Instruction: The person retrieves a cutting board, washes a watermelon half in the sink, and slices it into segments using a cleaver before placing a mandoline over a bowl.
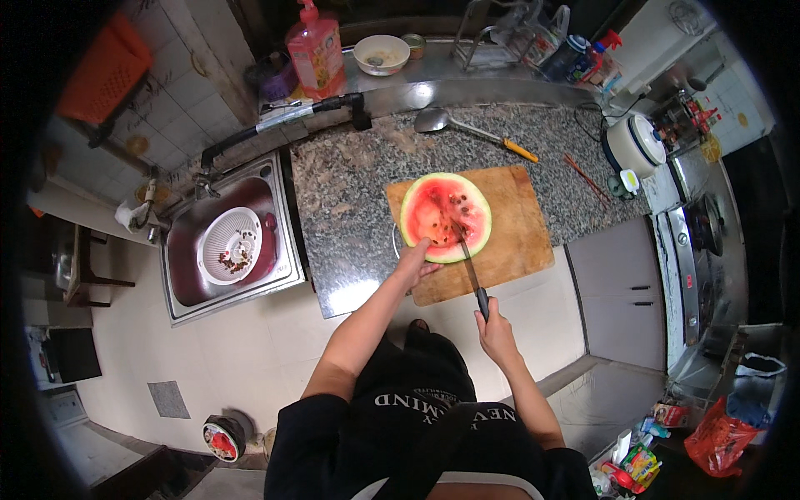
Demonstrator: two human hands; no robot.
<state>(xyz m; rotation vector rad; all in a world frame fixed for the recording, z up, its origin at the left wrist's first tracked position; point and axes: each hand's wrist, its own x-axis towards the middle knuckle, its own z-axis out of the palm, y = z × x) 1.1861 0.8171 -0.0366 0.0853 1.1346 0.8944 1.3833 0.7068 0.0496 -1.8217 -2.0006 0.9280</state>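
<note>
A halved watermelon (437, 206), its red cut face upward with dark seeds in it, rests on a wooden cutting board (515, 237). My left hand (417, 265) grips the near-left rim of the melon, thumb over the rind edge. In my right hand (498, 334) is the black handle of a kitchen knife (471, 270). Its blade points away from me, and the tip meets the red flesh right of the melon's centre. Whether the tip is sunk in cannot be told. Part of a pale rim (395, 240) shows at the melon's left, mostly hidden.
A metal spatula with a yellow handle (520, 150) lies behind the board, and chopsticks (586, 180) lie to the right. A rice cooker (634, 147) stands at the counter's right end. Left, a steel sink (181, 275) holds a white colander (219, 237) with dark bits inside.
</note>
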